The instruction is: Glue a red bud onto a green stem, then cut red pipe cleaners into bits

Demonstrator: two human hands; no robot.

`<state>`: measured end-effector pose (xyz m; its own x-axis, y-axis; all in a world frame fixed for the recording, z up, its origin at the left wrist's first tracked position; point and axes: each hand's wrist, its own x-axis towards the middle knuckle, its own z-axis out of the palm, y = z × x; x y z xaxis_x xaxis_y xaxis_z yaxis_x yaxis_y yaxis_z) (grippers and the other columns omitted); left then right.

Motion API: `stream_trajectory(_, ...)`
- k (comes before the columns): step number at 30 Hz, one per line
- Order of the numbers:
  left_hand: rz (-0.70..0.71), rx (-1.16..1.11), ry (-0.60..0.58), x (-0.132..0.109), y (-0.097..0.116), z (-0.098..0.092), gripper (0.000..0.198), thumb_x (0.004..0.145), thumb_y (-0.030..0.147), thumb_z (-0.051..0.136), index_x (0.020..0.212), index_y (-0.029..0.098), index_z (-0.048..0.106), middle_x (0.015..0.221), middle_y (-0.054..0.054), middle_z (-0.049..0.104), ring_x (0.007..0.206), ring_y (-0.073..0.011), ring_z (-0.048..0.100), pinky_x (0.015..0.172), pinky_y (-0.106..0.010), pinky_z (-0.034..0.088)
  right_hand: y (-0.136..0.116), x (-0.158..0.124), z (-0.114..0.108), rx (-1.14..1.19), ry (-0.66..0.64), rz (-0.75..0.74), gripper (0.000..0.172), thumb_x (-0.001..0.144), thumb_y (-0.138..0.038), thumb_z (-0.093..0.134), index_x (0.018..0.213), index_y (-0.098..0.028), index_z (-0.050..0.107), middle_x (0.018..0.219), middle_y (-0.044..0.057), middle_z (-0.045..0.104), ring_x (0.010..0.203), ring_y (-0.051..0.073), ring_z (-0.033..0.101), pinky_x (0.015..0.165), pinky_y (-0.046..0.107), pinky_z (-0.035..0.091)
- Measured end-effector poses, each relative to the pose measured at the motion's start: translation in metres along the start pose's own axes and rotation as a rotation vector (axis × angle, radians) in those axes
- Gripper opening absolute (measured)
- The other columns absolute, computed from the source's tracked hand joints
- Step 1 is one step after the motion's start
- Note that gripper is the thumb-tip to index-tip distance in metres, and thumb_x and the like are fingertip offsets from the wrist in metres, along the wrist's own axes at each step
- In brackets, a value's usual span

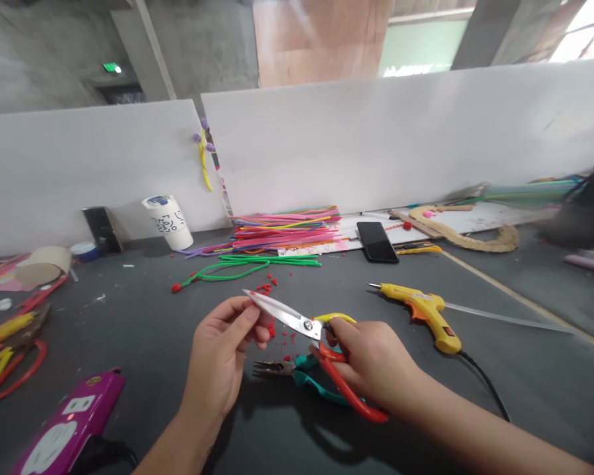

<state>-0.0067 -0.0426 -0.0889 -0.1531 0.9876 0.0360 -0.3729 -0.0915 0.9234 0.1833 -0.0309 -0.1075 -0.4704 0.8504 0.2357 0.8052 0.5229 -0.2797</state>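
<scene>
My right hand (376,359) grips a pair of scissors (282,313) with red and yellow handles, blades pointing up and left. The fingers of my left hand (222,349) are pinched together beside the blade tips. What they hold, if anything, is hidden; a bit of red shows at the blade tip. Red fuzzy scraps (267,288) are scattered on the dark table behind and below the blades. Under my hands lies a pair of pliers (280,368) with teal handles, partly covered by the scissors.
A yellow glue gun (420,310) lies at right, its cord running forward. Behind are bundled pipe cleaners (287,231), green stems (247,266), a phone (377,241) and a white cup (167,222). At left are a purple device (72,425) and orange-handled scissors (22,376).
</scene>
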Motion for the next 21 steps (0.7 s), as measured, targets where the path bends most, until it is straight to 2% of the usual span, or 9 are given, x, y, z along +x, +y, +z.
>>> stream_trajectory(3,-0.122,0.001,-0.119,-0.001,-0.002,0.003,0.005,0.072,0.017,0.062,0.069,0.013,0.062,0.059,0.000,0.063,0.046,-0.0052,0.053,0.043,-0.014,0.042,-0.006,0.001,-0.002,0.334,0.020,0.094,0.019,0.075,-0.027,0.048,0.058,-0.019,0.043,0.049,-0.005,0.042,0.045,0.009,0.035,0.044,0.021,0.023)
stream_trajectory(5,-0.196,-0.007,-0.194,-0.003,-0.005,0.004,0.005,0.073,0.018,0.062,0.069,0.013,0.061,0.059,0.000,0.063,0.045,-0.0053,0.054,0.043,-0.014,0.041,-0.012,0.004,-0.005,0.566,0.029,0.140,0.017,0.073,-0.022,0.048,0.057,-0.018,0.043,0.051,-0.006,0.040,0.048,0.008,0.036,0.045,0.019,0.027)
stream_trajectory(8,-0.291,-0.007,-0.281,-0.005,-0.009,0.006,0.006,0.073,0.019,0.062,0.072,0.013,0.062,0.059,0.000,0.063,0.045,-0.0055,0.054,0.042,-0.014,0.041,-0.019,0.009,-0.008,0.868,-0.003,0.229,0.007,0.071,-0.019,0.049,0.064,-0.017,0.050,0.051,-0.007,0.042,0.044,0.007,0.038,0.043,0.017,0.030)
stream_trajectory(11,-0.354,0.017,-0.366,-0.006,-0.012,0.006,0.009,0.075,0.020,0.060,0.070,0.012,0.062,0.058,-0.001,0.063,0.044,-0.0057,0.053,0.043,-0.015,0.041,-0.024,0.013,-0.010,1.095,-0.067,0.290,0.003,0.071,-0.020,0.049,0.070,-0.017,0.051,0.046,-0.009,0.043,0.035,0.005,0.035,0.036,0.016,0.028)
stream_trajectory(14,-0.396,0.040,-0.414,-0.006,-0.011,0.006,0.011,0.075,0.020,0.059,0.068,0.012,0.062,0.056,-0.001,0.062,0.043,-0.0053,0.052,0.042,-0.015,0.041,-0.026,0.014,-0.011,1.198,-0.091,0.292,0.002,0.070,-0.019,0.051,0.070,-0.017,0.050,0.047,-0.008,0.047,0.033,0.004,0.037,0.033,0.015,0.026)
stream_trajectory(21,-0.427,0.125,-0.441,-0.007,-0.013,0.006,0.010,0.072,0.019,0.062,0.068,0.011,0.063,0.057,-0.002,0.062,0.044,-0.0068,0.052,0.042,-0.017,0.040,-0.025,0.012,-0.013,1.250,-0.139,0.284,0.004,0.068,-0.014,0.051,0.067,-0.016,0.048,0.047,-0.008,0.048,0.033,0.003,0.036,0.033,0.014,0.026)
